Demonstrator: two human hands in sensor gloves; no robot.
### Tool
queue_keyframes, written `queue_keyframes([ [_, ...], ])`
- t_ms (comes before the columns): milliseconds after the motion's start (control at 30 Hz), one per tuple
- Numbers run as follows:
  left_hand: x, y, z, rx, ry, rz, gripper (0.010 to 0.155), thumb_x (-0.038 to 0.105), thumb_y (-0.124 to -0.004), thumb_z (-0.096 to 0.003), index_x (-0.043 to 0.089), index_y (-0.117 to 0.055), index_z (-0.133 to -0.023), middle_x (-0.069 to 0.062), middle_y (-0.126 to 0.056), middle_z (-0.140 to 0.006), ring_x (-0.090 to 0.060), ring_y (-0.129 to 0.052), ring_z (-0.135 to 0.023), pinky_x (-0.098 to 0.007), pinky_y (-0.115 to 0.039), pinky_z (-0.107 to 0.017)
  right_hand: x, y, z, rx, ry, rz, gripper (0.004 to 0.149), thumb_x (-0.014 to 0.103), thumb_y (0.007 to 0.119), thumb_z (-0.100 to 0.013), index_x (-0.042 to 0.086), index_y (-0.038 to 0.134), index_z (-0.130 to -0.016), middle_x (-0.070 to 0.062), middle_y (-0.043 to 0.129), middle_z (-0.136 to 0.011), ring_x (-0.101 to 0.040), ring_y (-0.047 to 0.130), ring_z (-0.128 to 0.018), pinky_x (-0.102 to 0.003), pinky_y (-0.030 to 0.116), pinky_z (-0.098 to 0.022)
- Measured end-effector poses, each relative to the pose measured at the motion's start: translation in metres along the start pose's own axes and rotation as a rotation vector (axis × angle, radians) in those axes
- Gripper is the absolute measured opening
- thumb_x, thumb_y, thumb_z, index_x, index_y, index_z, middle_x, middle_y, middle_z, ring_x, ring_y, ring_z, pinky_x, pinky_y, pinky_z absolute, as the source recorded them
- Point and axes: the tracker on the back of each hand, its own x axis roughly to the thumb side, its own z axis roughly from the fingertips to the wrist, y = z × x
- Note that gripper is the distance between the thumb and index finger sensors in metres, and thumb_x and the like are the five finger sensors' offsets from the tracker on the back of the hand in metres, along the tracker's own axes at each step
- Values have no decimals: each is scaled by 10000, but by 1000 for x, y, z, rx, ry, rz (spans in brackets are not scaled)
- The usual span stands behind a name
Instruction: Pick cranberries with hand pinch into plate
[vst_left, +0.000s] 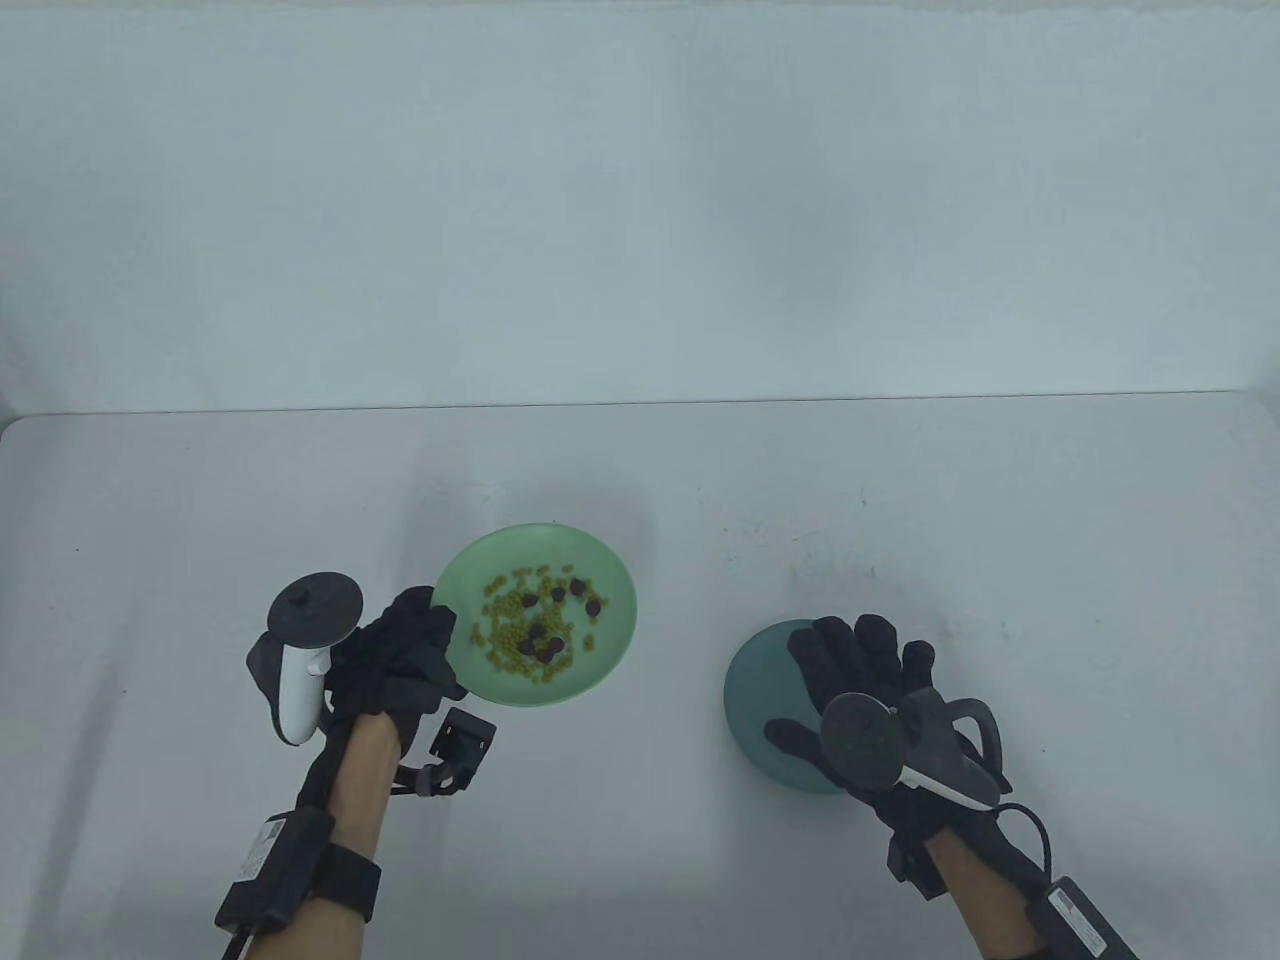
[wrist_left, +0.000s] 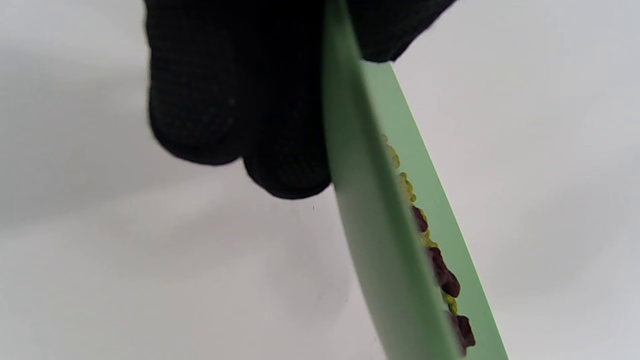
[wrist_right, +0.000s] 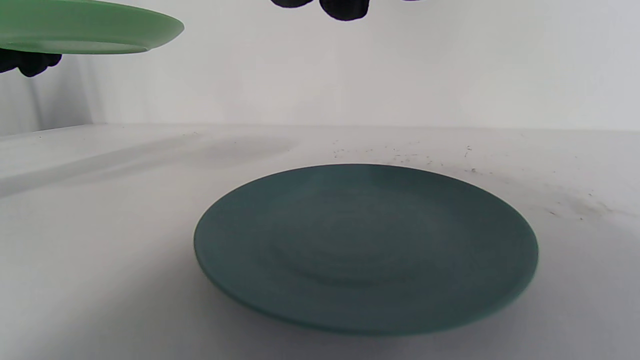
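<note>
cranberries (vst_left: 548, 640) sit dark and wrinkled on the light green plate (vst_left: 600, 655), scattered among a heap of small yellow-green pieces (vst_left: 505, 635), and that plate is off the table, lifted by the left hand (vst_left: 400, 655), which grips its near-left rim with fingers (wrist_left: 210, 110) curled under the edge and the thumb on top. over on the right, the dark teal plate (wrist_right: 365, 250) lies flat on the white table (vst_left: 640, 480) with nothing on it, and the right hand (vst_left: 865, 690) hovers above it, fingers spread wide, holding nothing.

handling looks fiddly: dried cranberries read as light, soft and a bit tacky (they may cling to the glove fabric or to a neighbour), so a gentle thumb-and-forefinger pinch across one berry's middle should do, no squeeze needed. the ones at the top of the heap, clear of the yellow bits, look the easiest to take. the green plate looks tilted in the left wrist view, so the loose pile could slide toward the low edge if the grip tips further.
</note>
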Motion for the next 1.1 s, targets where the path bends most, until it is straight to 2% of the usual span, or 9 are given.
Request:
queue_keyframes([
  [267, -2, -36, 1, -62, -11, -4, 529, 216, -654, -593, -23, -539, -1050, -174, -836, -837, -221, -1079, -509, -323, -947, -391, -1, 0, 0, 1, 8, 9, 879, 704, 447, -518, 164, 315, -1199, -157, 359, -1267, -552, 349, -1129, -743, 324, -737],
  [433, -12, -46, -2, -69, -8, 2, 530, 218, -652, -592, -22, -536, -1050, -173, -833, -839, -219, -1081, -513, -318, -950, -394, -4, 1, 0, 3, 24, 13, 880, 703, 448, -518, 161, 315, -1199, -157, 362, -1266, -552, 349, -1129, -742, 325, -737],
  [900, -20, -47, -8, -83, -7, 0, 534, 219, -653, -593, -24, -534, -1053, -174, -836, -840, -214, -1086, -517, -307, -959, -395, 0, 2, -1, 0, 27, 60, 874, 701, 451, -520, 165, 314, -1197, -157, 357, -1265, -555, 353, -1125, -739, 334, -739],
  [1100, -19, -47, -8, -82, -21, -12, 538, 215, -655, -592, -30, -531, -1054, -179, -839, -836, -210, -1091, -512, -296, -966, -387, 9, -18, -4, -52, 17, 68, 842, 684, 480, -535, 183, 341, -1196, -144, 381, -1264, -544, 409, -1130, -721, 377, -753],
])
